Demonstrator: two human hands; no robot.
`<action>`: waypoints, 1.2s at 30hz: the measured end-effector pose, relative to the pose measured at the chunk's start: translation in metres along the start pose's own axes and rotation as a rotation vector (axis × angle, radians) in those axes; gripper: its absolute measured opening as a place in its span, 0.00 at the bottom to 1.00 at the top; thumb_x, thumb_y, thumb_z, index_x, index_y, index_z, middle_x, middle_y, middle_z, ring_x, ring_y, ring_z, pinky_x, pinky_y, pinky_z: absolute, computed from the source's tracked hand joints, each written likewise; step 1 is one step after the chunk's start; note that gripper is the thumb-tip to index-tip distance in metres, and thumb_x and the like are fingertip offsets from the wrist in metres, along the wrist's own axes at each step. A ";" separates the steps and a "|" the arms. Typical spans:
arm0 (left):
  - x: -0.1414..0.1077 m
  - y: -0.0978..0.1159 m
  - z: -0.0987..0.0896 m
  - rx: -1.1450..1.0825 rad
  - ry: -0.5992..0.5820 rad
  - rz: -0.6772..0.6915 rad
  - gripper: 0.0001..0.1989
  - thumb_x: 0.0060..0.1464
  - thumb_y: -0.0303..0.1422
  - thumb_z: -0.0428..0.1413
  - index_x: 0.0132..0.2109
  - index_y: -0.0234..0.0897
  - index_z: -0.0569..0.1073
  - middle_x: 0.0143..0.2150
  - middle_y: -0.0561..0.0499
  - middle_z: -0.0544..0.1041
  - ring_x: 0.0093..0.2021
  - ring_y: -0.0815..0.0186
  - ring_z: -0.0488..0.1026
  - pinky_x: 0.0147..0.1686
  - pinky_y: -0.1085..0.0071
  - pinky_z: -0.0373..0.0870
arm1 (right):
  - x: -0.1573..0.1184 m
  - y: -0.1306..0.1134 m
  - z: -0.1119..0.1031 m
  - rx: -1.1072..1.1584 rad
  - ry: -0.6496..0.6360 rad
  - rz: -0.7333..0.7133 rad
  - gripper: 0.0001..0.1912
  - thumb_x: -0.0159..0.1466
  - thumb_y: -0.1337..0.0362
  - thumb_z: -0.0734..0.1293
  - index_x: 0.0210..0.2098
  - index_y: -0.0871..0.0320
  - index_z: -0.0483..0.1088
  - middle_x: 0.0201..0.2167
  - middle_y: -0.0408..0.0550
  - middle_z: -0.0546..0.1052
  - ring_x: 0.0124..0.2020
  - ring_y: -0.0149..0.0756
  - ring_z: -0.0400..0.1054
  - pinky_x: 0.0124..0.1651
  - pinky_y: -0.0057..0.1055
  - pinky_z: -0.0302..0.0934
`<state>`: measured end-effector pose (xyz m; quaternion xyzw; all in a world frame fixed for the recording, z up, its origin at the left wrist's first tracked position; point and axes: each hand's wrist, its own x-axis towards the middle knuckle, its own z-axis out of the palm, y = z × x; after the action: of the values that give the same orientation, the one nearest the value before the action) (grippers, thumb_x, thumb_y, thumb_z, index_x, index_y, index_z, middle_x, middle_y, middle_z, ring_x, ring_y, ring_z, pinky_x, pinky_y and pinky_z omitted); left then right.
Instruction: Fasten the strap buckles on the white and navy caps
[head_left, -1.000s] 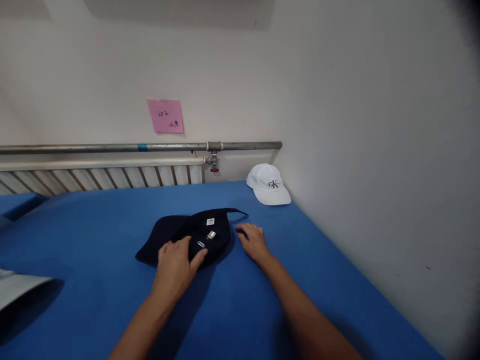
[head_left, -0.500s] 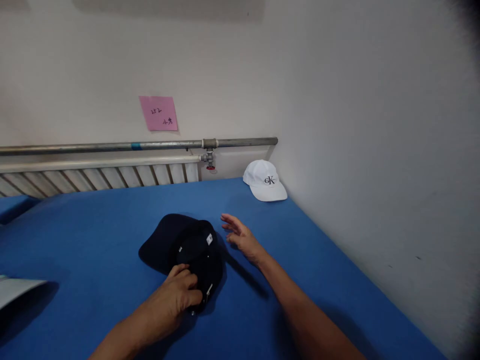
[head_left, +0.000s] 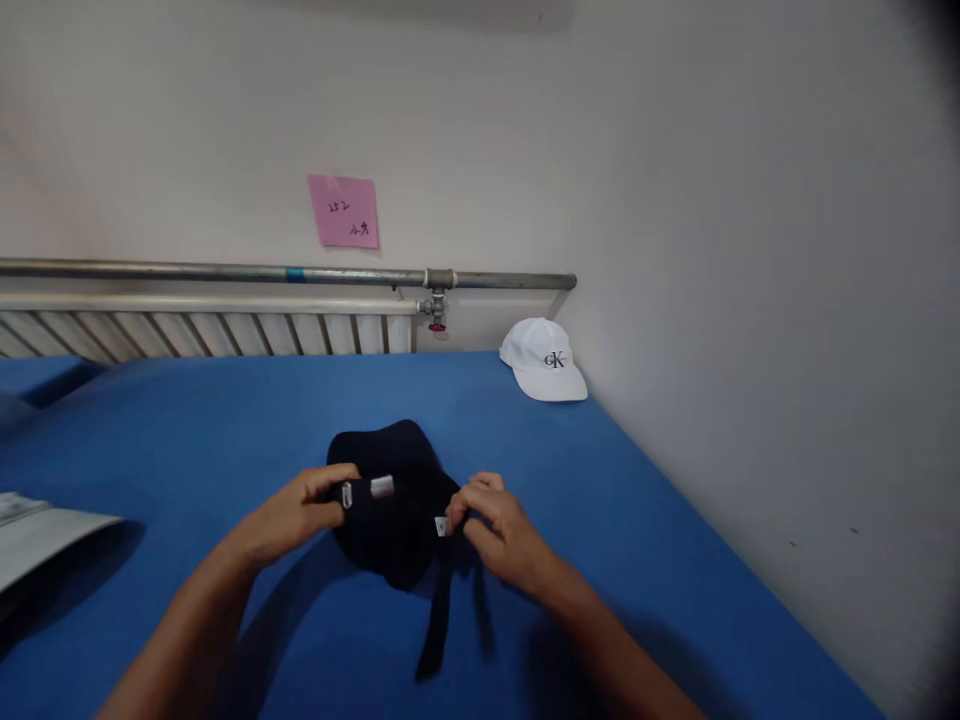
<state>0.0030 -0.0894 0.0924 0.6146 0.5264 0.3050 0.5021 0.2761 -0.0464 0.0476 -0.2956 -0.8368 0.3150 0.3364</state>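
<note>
Left hand pinches dark cap by left edge, right hand grips right edge; cap mid-scene over blue surface, inner label illegible. Far-right white cap reads "CK"; far pink note, "252".

left hand: bare | right hand: bare | forearms: bare, tapering toward the wrists

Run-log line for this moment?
left hand: grips dark cap at buckle edge | right hand: pinches cap near strap | white cap: on blue surface
</note>
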 end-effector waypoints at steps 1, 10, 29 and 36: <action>0.001 -0.004 0.004 -0.039 -0.043 -0.024 0.02 0.47 0.31 0.56 0.30 0.37 0.71 0.27 0.56 0.68 0.30 0.68 0.64 0.31 0.72 0.61 | -0.001 0.001 0.000 -0.013 -0.031 0.043 0.13 0.56 0.78 0.57 0.27 0.56 0.66 0.25 0.39 0.73 0.32 0.32 0.65 0.51 0.38 0.57; -0.001 -0.026 0.019 -0.113 -0.190 -0.134 0.08 0.51 0.38 0.60 0.35 0.39 0.79 0.28 0.56 0.71 0.29 0.70 0.63 0.31 0.74 0.58 | -0.001 0.010 0.007 -0.208 -0.150 0.105 0.13 0.56 0.76 0.61 0.36 0.56 0.71 0.29 0.43 0.75 0.38 0.37 0.65 0.52 0.42 0.55; 0.006 -0.030 0.042 -0.384 0.092 -0.315 0.05 0.43 0.35 0.62 0.28 0.37 0.78 0.24 0.56 0.71 0.28 0.70 0.63 0.32 0.72 0.59 | -0.008 -0.031 0.067 -0.232 -0.058 -0.289 0.09 0.66 0.72 0.59 0.32 0.60 0.68 0.27 0.46 0.71 0.29 0.33 0.64 0.35 0.32 0.59; 0.006 -0.025 0.040 -0.297 0.151 -0.319 0.06 0.40 0.34 0.60 0.28 0.37 0.79 0.23 0.56 0.70 0.27 0.69 0.63 0.31 0.71 0.57 | -0.001 -0.026 0.044 0.321 0.109 0.337 0.05 0.64 0.69 0.58 0.34 0.55 0.64 0.23 0.39 0.68 0.22 0.27 0.60 0.27 0.26 0.56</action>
<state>0.0322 -0.0967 0.0552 0.4185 0.6022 0.3411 0.5881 0.2360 -0.0779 0.0409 -0.3906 -0.6955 0.4792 0.3662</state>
